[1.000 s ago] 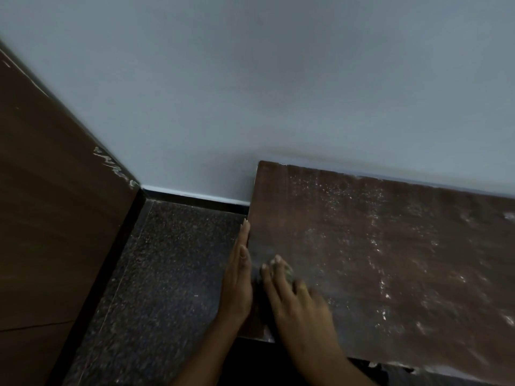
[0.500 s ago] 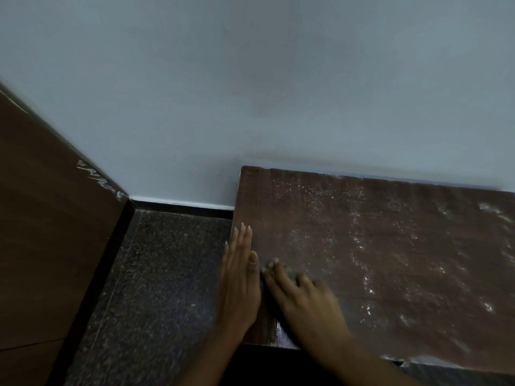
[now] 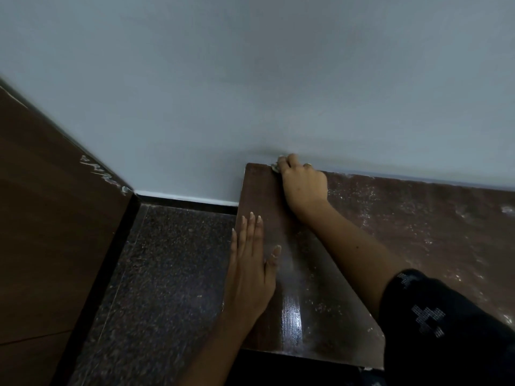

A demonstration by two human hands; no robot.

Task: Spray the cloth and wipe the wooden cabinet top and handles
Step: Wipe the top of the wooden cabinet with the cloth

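Observation:
The dark wooden cabinet top [image 3: 404, 227] runs along the wall, dusty with pale specks on the right and shiny in a wiped strip near its left end. My right hand [image 3: 303, 185] is at the far left corner by the wall, fingers closed on a small pale cloth [image 3: 276, 166] of which only a bit shows. My left hand [image 3: 250, 263] lies flat, fingers together, on the top's left edge. No spray bottle or handles are in view.
A pale grey wall [image 3: 264, 79] rises behind the cabinet. Dark speckled floor [image 3: 161, 274] lies left of it, with a black skirting strip. A brown wooden panel [image 3: 50, 218] stands at the far left.
My right hand has slid from the near left part of the top to the far corner by the wall, leaving a shiny strip. My left hand has stayed on the left edge.

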